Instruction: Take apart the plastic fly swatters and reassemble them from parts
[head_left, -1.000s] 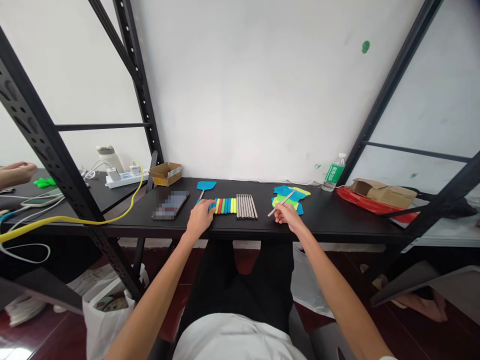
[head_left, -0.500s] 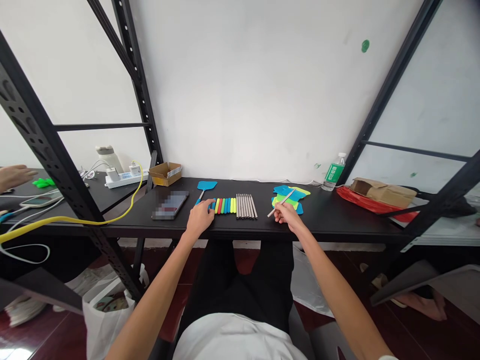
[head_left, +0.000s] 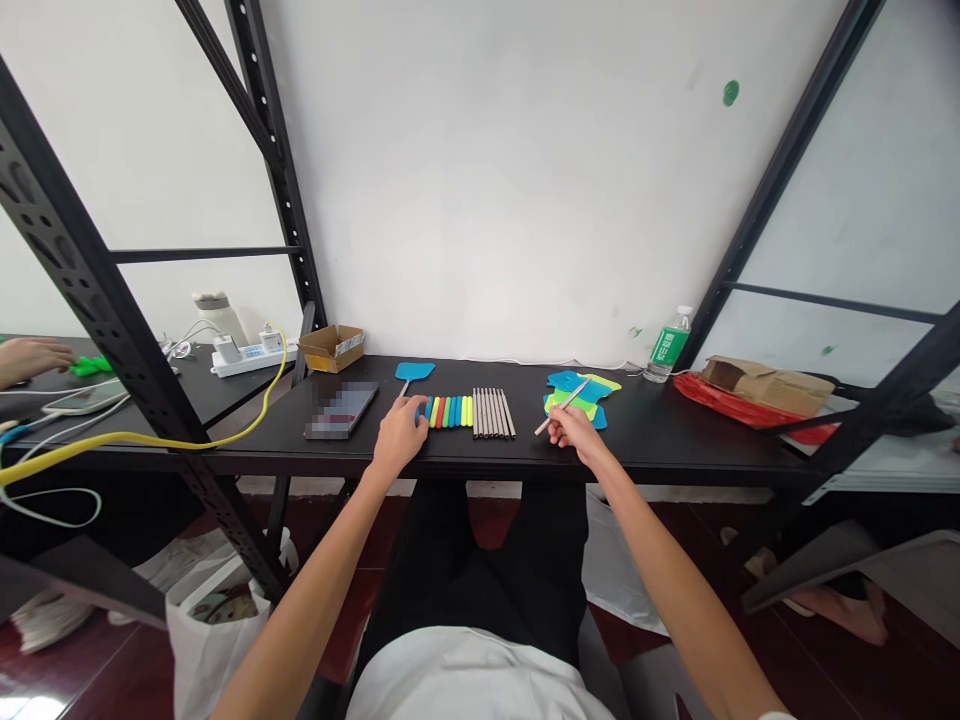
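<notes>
My right hand (head_left: 574,432) is closed on a thin silver metal rod (head_left: 568,402), pinched near its lower end and slanting up to the right. Just beyond it lies a loose pile of flat blue and yellow-green plastic pieces (head_left: 576,385). At the left end of a row of coloured tube-like handles (head_left: 454,411), my left hand (head_left: 400,432) has its fingers curled on a blue handle (head_left: 427,411). Several matching metal rods (head_left: 492,412) lie side by side right of the row. A blue flat-headed tool (head_left: 415,371) lies behind my left hand, its handle partly hidden.
A phone (head_left: 342,410) and an open cardboard box (head_left: 331,348) sit left on the black table (head_left: 637,445). A water bottle (head_left: 668,345) and a red bag (head_left: 739,408) are at the right. A yellow cable (head_left: 225,440) crosses the left side. Another person's hand (head_left: 34,358) is far left.
My left hand has shifted very slightly at the end of the handle row. My right hand stays still with the rod. The other person's hand has moved a little right.
</notes>
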